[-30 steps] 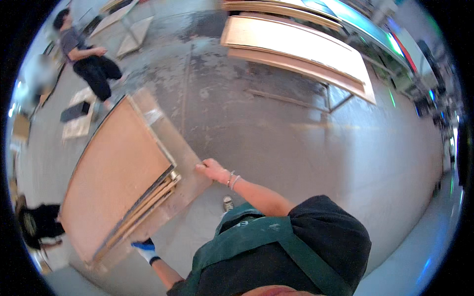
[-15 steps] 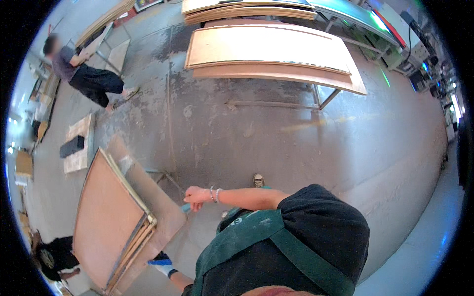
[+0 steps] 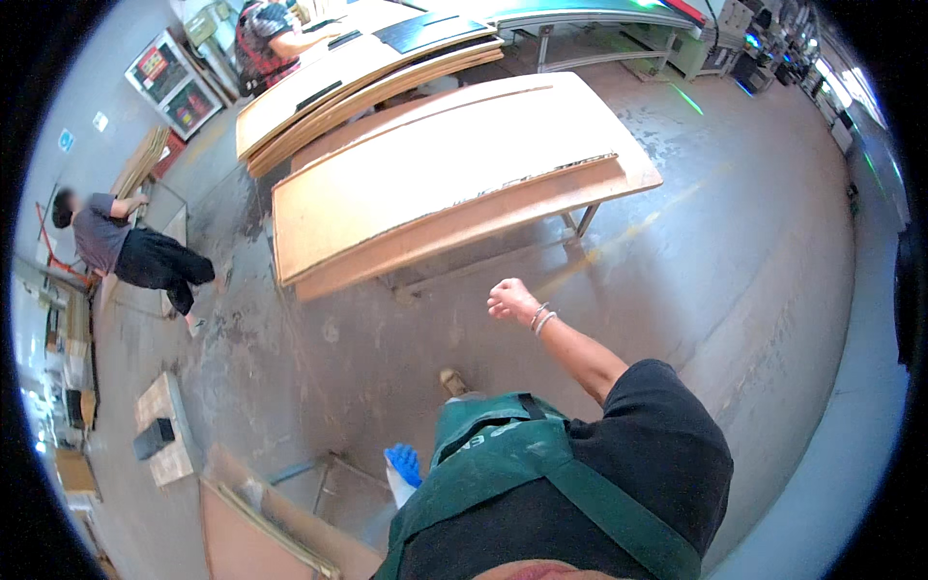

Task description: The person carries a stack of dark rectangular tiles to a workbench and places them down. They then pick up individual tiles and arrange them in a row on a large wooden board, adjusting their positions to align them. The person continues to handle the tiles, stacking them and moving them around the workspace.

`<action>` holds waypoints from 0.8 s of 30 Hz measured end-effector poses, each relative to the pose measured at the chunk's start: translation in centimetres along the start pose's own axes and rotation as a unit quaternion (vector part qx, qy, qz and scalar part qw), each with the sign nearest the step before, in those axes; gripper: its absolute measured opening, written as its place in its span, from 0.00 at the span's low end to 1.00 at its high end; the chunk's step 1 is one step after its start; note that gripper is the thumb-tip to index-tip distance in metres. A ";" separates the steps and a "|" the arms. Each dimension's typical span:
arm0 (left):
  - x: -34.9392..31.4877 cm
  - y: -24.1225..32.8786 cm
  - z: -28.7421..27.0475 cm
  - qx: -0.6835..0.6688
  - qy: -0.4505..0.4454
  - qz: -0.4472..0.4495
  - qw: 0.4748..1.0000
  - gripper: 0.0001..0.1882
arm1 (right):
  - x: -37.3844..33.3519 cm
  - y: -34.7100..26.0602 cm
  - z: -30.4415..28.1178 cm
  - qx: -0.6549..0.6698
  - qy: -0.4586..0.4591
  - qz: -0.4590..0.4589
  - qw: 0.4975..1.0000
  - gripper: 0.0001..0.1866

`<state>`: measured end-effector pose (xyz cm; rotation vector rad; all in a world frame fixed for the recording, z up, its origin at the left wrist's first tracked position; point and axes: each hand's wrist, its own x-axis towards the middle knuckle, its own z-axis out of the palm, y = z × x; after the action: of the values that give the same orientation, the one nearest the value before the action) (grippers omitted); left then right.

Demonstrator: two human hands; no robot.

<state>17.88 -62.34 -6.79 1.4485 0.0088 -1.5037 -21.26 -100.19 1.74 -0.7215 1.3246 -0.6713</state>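
My right hand [image 3: 512, 302] is bare, with two bracelets at the wrist. It hangs in the air before the near edge of a long table [image 3: 619, 184], its fingers curled with nothing visible in them. A pale wooden panel [image 3: 425, 184] with a dark, rough edge strip lies on that table. My left hand [image 3: 403, 466], in a blue and white glove, is low beside my green apron [image 3: 503, 445]. Its fingers seem loosely apart and hold nothing I can see. Left of it stands a stack of boards [image 3: 261, 541], partly cut off by the picture's edge.
Beyond the table, another board stack [image 3: 358, 87] carries black pieces, with a person [image 3: 266, 43] beside it. A second person [image 3: 135, 242] stands at the left. A pallet [image 3: 159, 396] with a dark block lies on the floor. A conveyor [image 3: 580, 12] runs at the back.
My view has turned left and moved nearer the long table. Both hands have come away from the board stack, which now sits at the lower left. My right arm reaches farther forward.
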 end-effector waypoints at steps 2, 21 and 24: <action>4.8 5.8 7.2 0.010 -0.052 0.013 0.999 0.42 | 3.1 -1.3 -5.3 0.058 0.020 -0.050 0.997 0.08; 29.5 26.4 42.1 -0.084 -0.201 -0.121 0.968 0.48 | 21.7 -23.2 -39.8 -0.317 0.570 -0.220 0.725 0.11; 28.9 26.7 43.2 -0.130 -0.109 -0.148 0.974 0.44 | 26.7 -27.2 -40.9 -0.383 0.555 -0.102 0.731 0.21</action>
<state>9.09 -119.80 -0.37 1.1018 0.2887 -1.8220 -59.15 -141.25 2.89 -1.2117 2.7662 -0.7470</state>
